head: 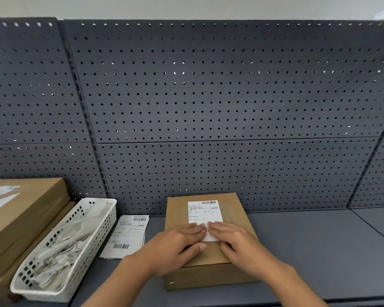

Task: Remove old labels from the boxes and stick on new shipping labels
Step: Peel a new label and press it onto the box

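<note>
A brown cardboard box [208,255] lies flat on the grey shelf in front of me. A white shipping label [205,211] with a barcode sits on its top face. My left hand [177,244] and my right hand [235,240] both lie flat on the box top, fingers straight, fingertips meeting over the label's near end and pressing it down. The near part of the label is hidden under my fingers. A small stack of loose white labels [126,235] lies on the shelf left of the box.
A white perforated plastic basket [98,229] holding crumpled peeled paper stands left of the loose labels. Further left, stacked cardboard boxes [20,216] carry labels on top. A dark pegboard wall [208,107] rises behind. The grey shelf [319,251] extends to the right.
</note>
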`<state>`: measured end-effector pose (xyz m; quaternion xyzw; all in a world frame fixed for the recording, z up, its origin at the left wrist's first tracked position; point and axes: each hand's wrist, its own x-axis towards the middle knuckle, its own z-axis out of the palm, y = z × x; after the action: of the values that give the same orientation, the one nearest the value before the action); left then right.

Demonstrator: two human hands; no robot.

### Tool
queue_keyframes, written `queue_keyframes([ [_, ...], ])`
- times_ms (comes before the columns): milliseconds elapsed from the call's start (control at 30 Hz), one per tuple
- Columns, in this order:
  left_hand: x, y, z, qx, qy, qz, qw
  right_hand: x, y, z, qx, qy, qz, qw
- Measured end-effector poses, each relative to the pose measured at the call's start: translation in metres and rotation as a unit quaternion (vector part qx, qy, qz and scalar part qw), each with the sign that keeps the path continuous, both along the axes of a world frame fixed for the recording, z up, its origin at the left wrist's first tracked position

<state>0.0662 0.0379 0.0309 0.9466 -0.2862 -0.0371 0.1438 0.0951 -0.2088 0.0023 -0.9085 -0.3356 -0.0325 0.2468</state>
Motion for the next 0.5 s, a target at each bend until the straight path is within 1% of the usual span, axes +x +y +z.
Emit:
queue_keyframes([
  [133,-0.004,-0.002,-0.011,-0.003,-0.011,-0.016,1.000,0.000,-0.002,0.003,0.027,0.020,0.010,0.999],
  [333,-0.003,0.000,-0.026,-0.085,0.004,-0.001,0.996,-0.005,0.005,-0.004,0.051,0.032,-0.013,0.998],
  [500,0.000,-0.004,-0.035,-0.094,-0.014,0.023,0.995,-0.005,0.008,-0.003,0.035,0.028,-0.036,0.998],
])
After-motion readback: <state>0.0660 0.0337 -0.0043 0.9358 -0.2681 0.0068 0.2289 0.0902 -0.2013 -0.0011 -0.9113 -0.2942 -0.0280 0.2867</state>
